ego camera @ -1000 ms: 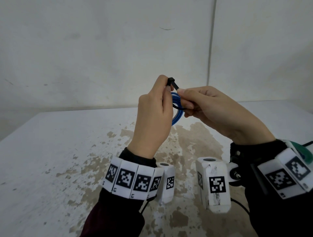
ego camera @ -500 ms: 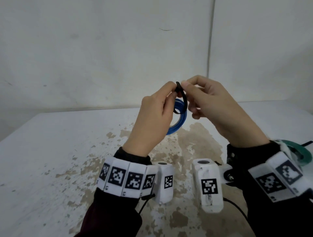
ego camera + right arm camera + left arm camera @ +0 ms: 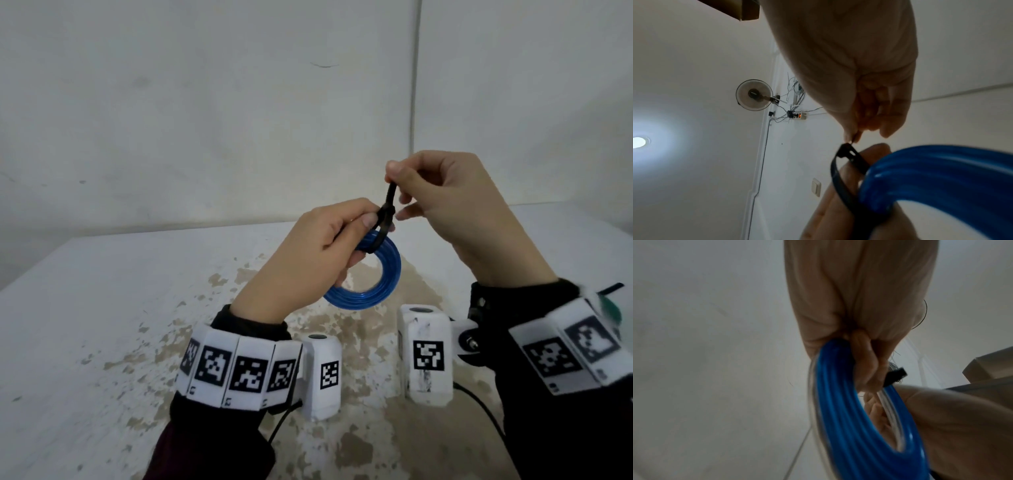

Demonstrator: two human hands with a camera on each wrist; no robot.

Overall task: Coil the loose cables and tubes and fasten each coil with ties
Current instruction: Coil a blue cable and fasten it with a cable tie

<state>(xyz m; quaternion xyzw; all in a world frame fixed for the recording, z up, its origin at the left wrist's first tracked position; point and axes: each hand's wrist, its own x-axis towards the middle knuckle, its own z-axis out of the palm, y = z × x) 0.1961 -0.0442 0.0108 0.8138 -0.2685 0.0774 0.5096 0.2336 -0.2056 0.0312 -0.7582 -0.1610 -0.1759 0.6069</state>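
- Two hands work above the stained white desk.
- Left hand: fingers curled, gripping the blue tube coil at its top, the ring hanging below them.
- Black tie: looped around the coil beside the left fingertips, tail rising upward.
- Right hand: thumb and forefinger pinch the tie's tail just above the coil.
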